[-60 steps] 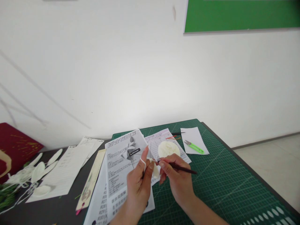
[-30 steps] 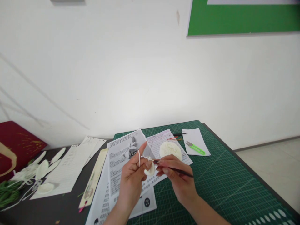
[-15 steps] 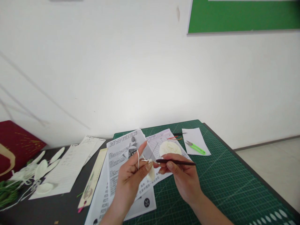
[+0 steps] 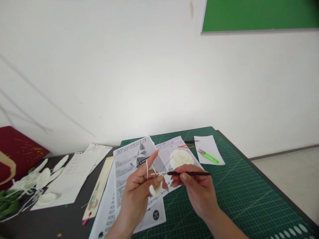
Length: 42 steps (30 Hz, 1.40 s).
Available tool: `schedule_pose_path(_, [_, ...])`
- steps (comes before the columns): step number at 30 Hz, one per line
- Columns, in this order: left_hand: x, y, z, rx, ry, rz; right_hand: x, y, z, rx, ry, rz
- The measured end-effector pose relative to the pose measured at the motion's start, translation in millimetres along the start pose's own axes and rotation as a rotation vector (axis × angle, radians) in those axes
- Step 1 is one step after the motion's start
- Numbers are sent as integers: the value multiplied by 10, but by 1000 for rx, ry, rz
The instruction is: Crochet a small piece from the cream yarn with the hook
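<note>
My left hand (image 4: 139,184) pinches a small white crochet piece (image 4: 156,190) between thumb and fingers, its curved lower part hanging below them. White yarn (image 4: 147,167) loops round the raised index finger. My right hand (image 4: 195,186) grips a dark-handled crochet hook (image 4: 194,173) like a pen. The hook's thin metal shaft points left and meets the top of the crochet piece; the exact stitch is too small to make out. Behind the right hand lies a ball of cream yarn (image 4: 180,158).
Printed sheets (image 4: 124,166) lie under my hands on a green cutting mat (image 4: 239,189). Lime-green thread snips (image 4: 209,156) rest on white paper (image 4: 206,143). Leftward are a bookmark (image 4: 98,189), lined papers (image 4: 72,176), white crocheted petals (image 4: 43,178) and green yarn (image 4: 10,202).
The hook has shifted slightly right with my right hand, and more of its metal shaft shows. The crochet piece has turned in my left hand, its lower end now curving left.
</note>
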State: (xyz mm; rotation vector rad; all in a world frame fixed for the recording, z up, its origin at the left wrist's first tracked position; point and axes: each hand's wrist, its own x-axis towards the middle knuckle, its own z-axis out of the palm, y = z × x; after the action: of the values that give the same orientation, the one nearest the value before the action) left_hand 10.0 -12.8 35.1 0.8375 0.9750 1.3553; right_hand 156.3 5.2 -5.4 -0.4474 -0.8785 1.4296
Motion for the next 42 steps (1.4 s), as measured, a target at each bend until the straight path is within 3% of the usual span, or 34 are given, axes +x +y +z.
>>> schedule_pose_path(9, [-34, 78, 27, -105, 33, 44, -26, -29, -30, 3, 22, -13])
schedule_pose_path(25, [-25, 112, 33, -249, -1, -32, 4, -86, -61, -40, -8, -71])
schedule_pose_path(31, [-35, 154, 32, -232, -17, -82, 33, -158, -68, -108, -78, -123])
schedule_pose_path(37, [6, 159, -36, -251, -72, -155, 57, -280, -125, -330, -204, -217])
schedule_pose_path(42, [39, 155, -70, -303, -100, -224, 52, -306, -142, -398, -218, -241])
